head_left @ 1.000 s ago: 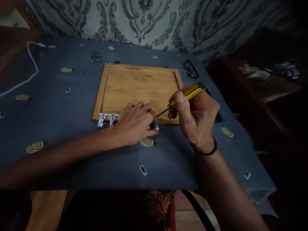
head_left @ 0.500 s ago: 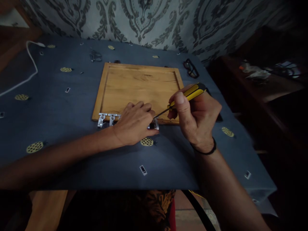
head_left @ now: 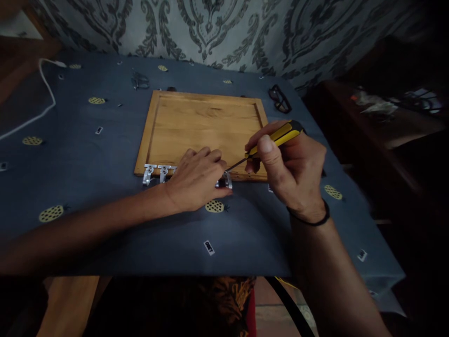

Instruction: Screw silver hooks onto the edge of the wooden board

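A framed wooden panel (head_left: 206,124) lies flat on the blue cloth. Metal hinges (head_left: 163,173) are lined up along its near edge. My left hand (head_left: 196,180) is closed over the hinge at the right end (head_left: 228,179), its thumb in front of the edge and its fingers on top. My right hand (head_left: 293,166) grips a yellow and black screwdriver (head_left: 284,135), its shaft slanting down to the left. The tip reaches that hinge beside my left fingertips; the exact contact is too small to make out.
Glasses (head_left: 279,99) lie beyond the panel's right corner, and a small wire-like object (head_left: 140,81) sits at the back left. A white cable (head_left: 49,86) runs along the left side. A patterned curtain (head_left: 210,28) hangs behind the table.
My right wrist and forearm have shifted slightly to the right, with the screwdriver tip still at the same hinge. My left hand has stayed in place.
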`<state>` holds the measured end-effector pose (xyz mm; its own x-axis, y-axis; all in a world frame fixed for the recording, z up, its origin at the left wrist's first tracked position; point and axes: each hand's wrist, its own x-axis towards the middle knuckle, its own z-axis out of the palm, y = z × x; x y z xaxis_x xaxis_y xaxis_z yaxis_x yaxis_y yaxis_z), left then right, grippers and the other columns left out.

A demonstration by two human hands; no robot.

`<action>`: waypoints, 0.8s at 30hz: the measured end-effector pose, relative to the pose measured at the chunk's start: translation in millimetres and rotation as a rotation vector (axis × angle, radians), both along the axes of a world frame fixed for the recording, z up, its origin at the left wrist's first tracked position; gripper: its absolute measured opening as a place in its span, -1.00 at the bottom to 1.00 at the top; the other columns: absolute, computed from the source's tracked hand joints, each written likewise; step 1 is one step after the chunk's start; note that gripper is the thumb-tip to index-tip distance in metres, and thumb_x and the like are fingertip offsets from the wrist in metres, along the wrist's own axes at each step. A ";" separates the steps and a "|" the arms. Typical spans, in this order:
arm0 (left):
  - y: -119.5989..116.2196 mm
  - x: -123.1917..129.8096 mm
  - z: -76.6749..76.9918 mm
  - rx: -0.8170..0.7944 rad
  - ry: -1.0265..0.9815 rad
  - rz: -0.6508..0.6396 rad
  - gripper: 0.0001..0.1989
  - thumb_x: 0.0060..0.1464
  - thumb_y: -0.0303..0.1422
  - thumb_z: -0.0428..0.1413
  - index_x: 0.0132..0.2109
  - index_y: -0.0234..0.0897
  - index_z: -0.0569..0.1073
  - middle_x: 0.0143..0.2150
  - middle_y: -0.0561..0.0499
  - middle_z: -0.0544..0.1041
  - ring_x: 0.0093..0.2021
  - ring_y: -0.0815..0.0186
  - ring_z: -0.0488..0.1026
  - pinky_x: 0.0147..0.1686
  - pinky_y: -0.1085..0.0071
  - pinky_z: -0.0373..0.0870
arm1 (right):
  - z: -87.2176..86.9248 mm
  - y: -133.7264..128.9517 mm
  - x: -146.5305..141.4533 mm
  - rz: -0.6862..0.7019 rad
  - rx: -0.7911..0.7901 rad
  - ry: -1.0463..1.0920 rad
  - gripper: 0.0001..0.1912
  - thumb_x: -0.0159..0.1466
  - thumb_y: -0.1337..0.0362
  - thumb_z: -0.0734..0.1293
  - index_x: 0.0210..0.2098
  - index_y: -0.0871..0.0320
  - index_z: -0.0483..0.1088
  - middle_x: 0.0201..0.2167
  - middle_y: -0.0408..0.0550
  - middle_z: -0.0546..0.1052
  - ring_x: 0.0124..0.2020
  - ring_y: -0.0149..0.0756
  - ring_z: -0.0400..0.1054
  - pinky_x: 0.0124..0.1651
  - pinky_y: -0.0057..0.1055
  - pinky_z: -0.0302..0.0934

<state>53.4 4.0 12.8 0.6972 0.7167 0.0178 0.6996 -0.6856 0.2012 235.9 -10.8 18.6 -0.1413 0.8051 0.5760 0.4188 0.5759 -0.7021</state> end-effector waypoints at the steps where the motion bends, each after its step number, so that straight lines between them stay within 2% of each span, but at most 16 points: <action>1: 0.0 0.0 -0.4 0.002 -0.001 0.000 -0.59 0.24 -0.06 0.27 -0.01 -0.33 0.57 0.00 -0.14 0.54 0.09 -0.01 0.43 0.00 0.14 0.31 | 0.6 -0.1 1.3 0.006 -0.015 0.000 -0.67 0.44 -0.05 0.32 -0.32 0.03 0.44 -0.56 -0.21 0.41 -0.61 -0.35 0.37 -0.56 -0.36 0.20; 10: 0.8 -0.2 -0.2 -0.002 -0.003 -0.001 -0.60 0.23 -0.07 0.27 -0.01 -0.32 0.58 0.01 -0.13 0.54 0.10 -0.02 0.43 -0.01 0.13 0.30 | 3.9 0.5 8.7 0.039 -0.051 -0.035 -0.65 0.42 -0.08 0.33 -0.33 0.03 0.48 -0.49 -0.17 0.47 -0.56 -0.36 0.39 -0.52 -0.37 0.25; 15: 0.3 0.1 1.6 -0.019 0.010 0.011 -0.59 0.23 -0.07 0.27 0.02 -0.31 0.57 0.02 -0.13 0.54 0.11 -0.02 0.43 0.00 0.12 0.31 | 3.1 1.1 0.9 -0.121 0.095 -0.071 -0.76 0.41 0.03 0.38 -0.33 0.00 0.50 -0.43 -0.18 0.52 -0.41 -0.30 0.42 -0.27 -0.28 0.35; 17: -0.2 0.2 2.5 -0.026 0.019 0.014 -0.59 0.25 -0.07 0.26 0.03 -0.32 0.57 0.03 -0.13 0.54 0.13 -0.03 0.43 0.01 0.12 0.32 | 2.8 2.4 -6.1 -0.181 0.139 0.047 -0.85 0.39 0.07 0.41 -0.24 -0.02 0.53 -0.36 -0.16 0.55 -0.35 -0.28 0.45 -0.22 -0.25 0.37; 20: -0.8 0.2 3.0 -0.026 0.018 0.011 -0.60 0.26 -0.07 0.25 0.00 -0.33 0.57 0.04 -0.15 0.54 0.14 -0.03 0.43 0.02 0.12 0.32 | 4.5 5.6 -18.9 -0.154 0.144 0.372 -0.87 0.40 0.12 0.40 -0.19 0.02 0.53 -0.32 -0.11 0.56 -0.36 -0.27 0.48 -0.27 -0.26 0.36; 22: -1.0 -0.2 2.6 -0.021 0.013 0.007 -0.61 0.26 -0.07 0.25 -0.01 -0.33 0.57 0.04 -0.15 0.54 0.13 -0.03 0.43 0.01 0.13 0.32 | 7.0 8.3 -28.4 -0.107 0.100 0.504 -0.83 0.41 0.10 0.38 -0.25 0.01 0.52 -0.37 -0.10 0.53 -0.39 -0.25 0.45 -0.30 -0.24 0.34; 24: -1.0 -0.6 1.9 -0.013 0.010 0.001 -0.61 0.26 -0.07 0.25 -0.01 -0.33 0.57 0.04 -0.15 0.54 0.12 -0.03 0.43 -0.01 0.12 0.32 | 10.1 10.9 -38.3 -0.104 0.045 0.539 -0.71 0.40 0.00 0.36 -0.39 -0.02 0.46 -0.46 -0.12 0.45 -0.48 -0.25 0.34 -0.41 -0.25 0.27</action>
<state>52.8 3.0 14.7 0.6963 0.7177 0.0015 0.7026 -0.6821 0.2027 197.5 0.1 28.7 0.2625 0.7722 0.5786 0.0630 0.5846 -0.8088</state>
